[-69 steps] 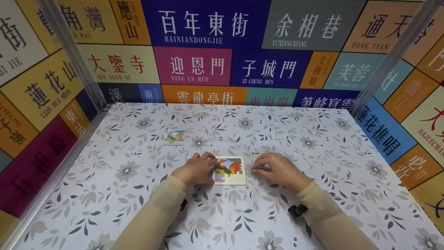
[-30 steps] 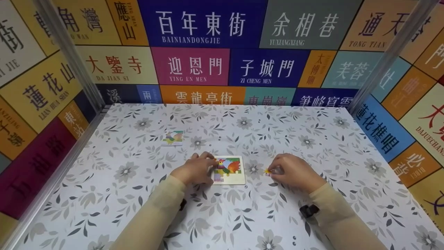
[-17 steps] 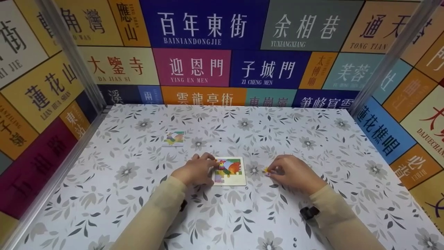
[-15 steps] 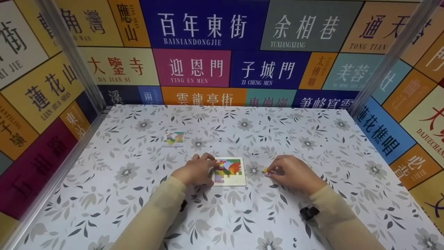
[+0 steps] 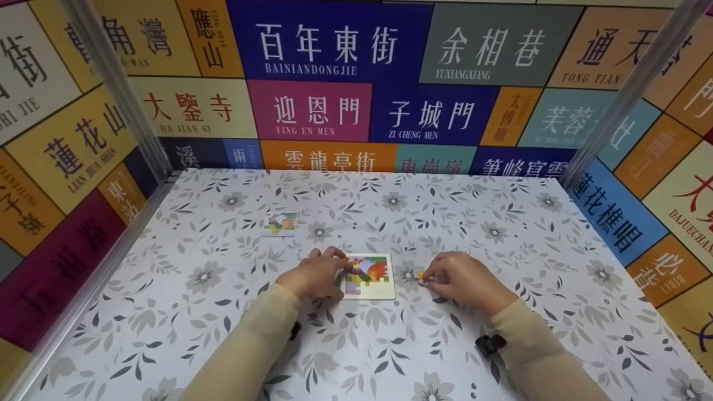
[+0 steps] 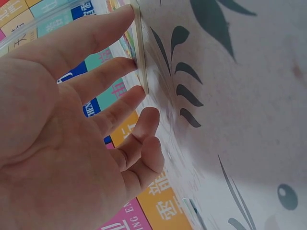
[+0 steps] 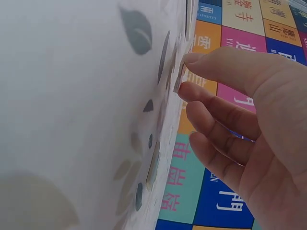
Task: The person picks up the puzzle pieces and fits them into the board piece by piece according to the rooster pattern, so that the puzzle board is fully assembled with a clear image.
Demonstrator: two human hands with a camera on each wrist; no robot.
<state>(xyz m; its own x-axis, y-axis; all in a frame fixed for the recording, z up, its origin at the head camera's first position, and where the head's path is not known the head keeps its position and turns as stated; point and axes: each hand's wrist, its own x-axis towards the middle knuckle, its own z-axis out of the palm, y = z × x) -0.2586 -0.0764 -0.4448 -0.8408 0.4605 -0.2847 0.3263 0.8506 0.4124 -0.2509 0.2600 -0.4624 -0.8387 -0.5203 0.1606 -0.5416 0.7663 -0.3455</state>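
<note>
A small jigsaw board [image 5: 374, 291] lies on the table, its pale tray partly filled with a colourful bird picture. My left hand [image 5: 313, 274] rests at the board's left side, index fingertip over its upper left and thumb by the lower left corner. In the left wrist view the thumb and two fairly straight fingers touch the board's edge [image 6: 140, 48]. To the right of the board, my right hand [image 5: 465, 281] pinches a small yellow-and-lilac jigsaw piece [image 5: 421, 279] between thumb and index finger. The piece [image 7: 179, 76] appears edge-on in the right wrist view.
A square picture card [image 5: 280, 224] with a similar bird lies further back to the left. Near the right hand, a thin flat object [image 7: 153, 165] lies on the table in the right wrist view. Sign-covered walls [image 5: 323, 108] enclose the flower-patterned table [image 5: 445, 211].
The right hand moved right, and a piece came into view in its fingertips; it has since shifted slightly back left toward the board with that piece. The left hand stays at the board.
</note>
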